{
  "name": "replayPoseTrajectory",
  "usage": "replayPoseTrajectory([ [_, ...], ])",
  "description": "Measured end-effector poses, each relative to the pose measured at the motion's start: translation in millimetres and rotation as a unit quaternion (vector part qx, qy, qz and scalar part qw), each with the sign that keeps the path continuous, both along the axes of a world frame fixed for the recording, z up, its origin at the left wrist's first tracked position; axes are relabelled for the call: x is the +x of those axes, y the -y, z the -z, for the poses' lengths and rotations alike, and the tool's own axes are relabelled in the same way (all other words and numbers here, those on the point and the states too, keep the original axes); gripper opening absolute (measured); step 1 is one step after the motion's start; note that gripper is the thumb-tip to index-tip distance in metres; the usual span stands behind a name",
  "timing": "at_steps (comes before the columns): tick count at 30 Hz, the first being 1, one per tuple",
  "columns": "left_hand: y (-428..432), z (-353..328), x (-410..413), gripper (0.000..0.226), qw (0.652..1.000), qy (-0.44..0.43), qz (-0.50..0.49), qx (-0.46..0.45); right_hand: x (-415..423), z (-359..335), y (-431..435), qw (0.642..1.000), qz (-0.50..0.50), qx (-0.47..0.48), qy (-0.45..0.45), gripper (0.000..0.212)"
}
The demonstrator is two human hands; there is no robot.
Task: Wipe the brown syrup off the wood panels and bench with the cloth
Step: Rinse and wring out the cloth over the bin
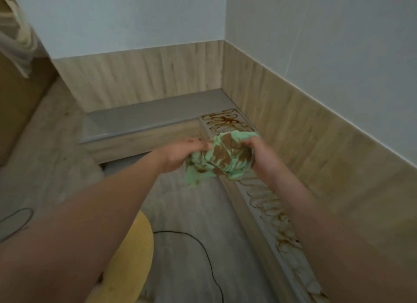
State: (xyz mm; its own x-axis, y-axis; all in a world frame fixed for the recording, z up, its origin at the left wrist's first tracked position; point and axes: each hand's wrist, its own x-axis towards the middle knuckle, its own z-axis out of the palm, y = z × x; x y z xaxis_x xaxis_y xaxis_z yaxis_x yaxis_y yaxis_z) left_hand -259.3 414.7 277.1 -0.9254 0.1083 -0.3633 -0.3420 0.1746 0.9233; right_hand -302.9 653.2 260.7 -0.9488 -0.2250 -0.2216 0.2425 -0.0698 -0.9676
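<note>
A mint-green cloth point(222, 159), heavily blotched with brown syrup, hangs bunched in the air between my two hands. My left hand point(182, 154) grips its left side and my right hand point(262, 158) grips its right side. Both hands hover over the low grey bench point(158, 113) that runs along the wall corner. Dark syrup squiggles point(228, 122) lie on the bench top just beyond the cloth. Paler brown smears point(274, 214) run along the bench strip under my right forearm. The light wood panels point(300, 126) rise behind the bench.
A yellow round object point(133, 253) sits at the lower left beside my left arm. A black cable point(203, 248) curls over the wood-look floor. Pale fabric point(15, 36) hangs at the upper left. White walls stand above the panels.
</note>
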Motion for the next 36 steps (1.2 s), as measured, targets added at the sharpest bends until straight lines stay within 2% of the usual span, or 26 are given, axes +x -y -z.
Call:
replayPoseTrajectory([
  [1, 24, 2, 17, 0.023, 0.998, 0.011, -0.032, 0.049, 14, 0, 25, 1.0, -0.009, 0.003, 0.0, 0.043],
  [3, 72, 6, 51, 0.029, 0.992, 0.01, -0.106, 0.066, 36, 4, 68, 1.0, -0.012, 0.026, -0.005, 0.041],
  [6, 148, 17, 102, 0.004, 0.984, -0.014, -0.175, -0.009, 61, 10, 129, 0.997, 0.006, 0.071, -0.022, 0.042],
  [7, 168, 23, 113, 0.007, 0.982, -0.018, -0.186, -0.029, 66, 11, 143, 0.997, 0.009, 0.076, -0.024, 0.043],
  [9, 212, 39, 140, 0.026, 0.97, -0.022, -0.238, -0.034, 80, 15, 184, 0.996, -0.002, 0.08, -0.037, 0.045],
  [11, 239, 53, 156, 0.035, 0.952, -0.042, -0.293, -0.081, 90, 19, 217, 0.994, -0.015, 0.088, -0.062, 0.036],
  [14, 262, 66, 171, 0.042, 0.932, -0.048, -0.316, -0.172, 104, 25, 265, 0.988, -0.049, 0.114, -0.09, 0.023],
  [17, 277, 77, 179, 0.052, 0.95, -0.041, -0.284, -0.128, 112, 26, 308, 0.986, -0.08, 0.122, -0.081, 0.023],
  [19, 287, 90, 186, 0.069, 0.976, -0.017, -0.173, -0.128, 113, 27, 332, 0.984, -0.111, 0.122, -0.073, 0.022],
  [20, 292, 94, 187, 0.069, 0.983, -0.002, -0.111, -0.149, 111, 27, 341, 0.982, -0.127, 0.117, -0.073, 0.02],
  [22, 303, 104, 189, 0.04, 0.987, 0.018, -0.049, -0.152, 104, 33, 361, 0.981, -0.147, 0.112, -0.066, 0.021],
  [23, 309, 110, 188, 0.029, 0.992, 0.023, -0.052, -0.112, 98, 38, 370, 0.98, -0.154, 0.111, -0.061, 0.022],
  [25, 328, 120, 190, 0.033, 0.993, 0.034, -0.099, -0.047, 87, 49, 387, 0.977, -0.17, 0.117, -0.046, 0.023],
  [29, 366, 130, 207, 0.044, 0.977, 0.04, -0.202, -0.051, 70, 84, 414, 0.976, -0.175, 0.133, -0.005, 0.029],
  [34, 404, 155, 227, 0.022, 0.943, 0.081, -0.321, 0.027, 85, 130, 462, 0.963, -0.209, 0.161, 0.062, 0.033],
  [36, 412, 163, 232, 0.015, 0.935, 0.113, -0.335, 0.023, 94, 140, 477, 0.956, -0.237, 0.157, 0.07, 0.034],
])
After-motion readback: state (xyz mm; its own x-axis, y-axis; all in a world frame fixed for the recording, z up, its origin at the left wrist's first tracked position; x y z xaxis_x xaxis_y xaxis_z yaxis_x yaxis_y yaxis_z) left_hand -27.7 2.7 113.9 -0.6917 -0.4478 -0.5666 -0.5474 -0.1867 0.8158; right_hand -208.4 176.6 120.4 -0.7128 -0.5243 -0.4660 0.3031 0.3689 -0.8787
